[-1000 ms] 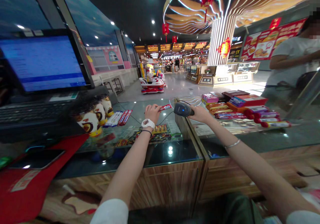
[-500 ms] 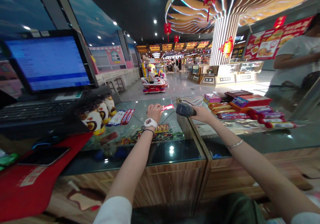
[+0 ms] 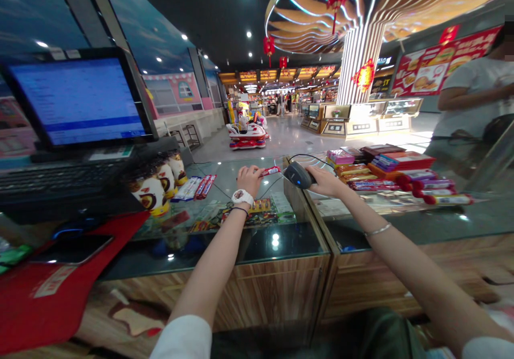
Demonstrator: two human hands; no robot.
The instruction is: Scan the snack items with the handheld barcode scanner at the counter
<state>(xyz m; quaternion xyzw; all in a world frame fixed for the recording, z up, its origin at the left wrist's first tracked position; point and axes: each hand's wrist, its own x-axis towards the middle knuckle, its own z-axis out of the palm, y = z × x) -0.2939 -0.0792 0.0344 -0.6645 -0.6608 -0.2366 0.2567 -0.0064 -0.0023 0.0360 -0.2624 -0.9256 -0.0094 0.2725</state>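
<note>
My left hand [image 3: 249, 180], with a white watch on the wrist, is closed on a small red candy bar [image 3: 270, 171] above the glass counter [image 3: 220, 188]. The bar's right end sticks out of the fingers. To its right, my right hand [image 3: 324, 181] grips a dark grey barcode scanner [image 3: 297, 175], whose head points left at the bar, with a small gap between them. A blue light shows on the scanner. Red and white-blue wrapped bars [image 3: 204, 186] lie on the counter left of my left hand.
At left are a monitor [image 3: 80, 99], keyboard [image 3: 60, 180], chocolate packs [image 3: 152, 193] and a phone [image 3: 76, 249] on a red mat [image 3: 52, 316]. Piled snack packs [image 3: 401, 163] lie at right. A person [image 3: 468, 89] stands beyond the counter.
The red glow on the bar is gone and a blue light shows on the scanner. The scanner has turned slightly in my right hand, and its cable has shifted. My left hand has barely moved.
</note>
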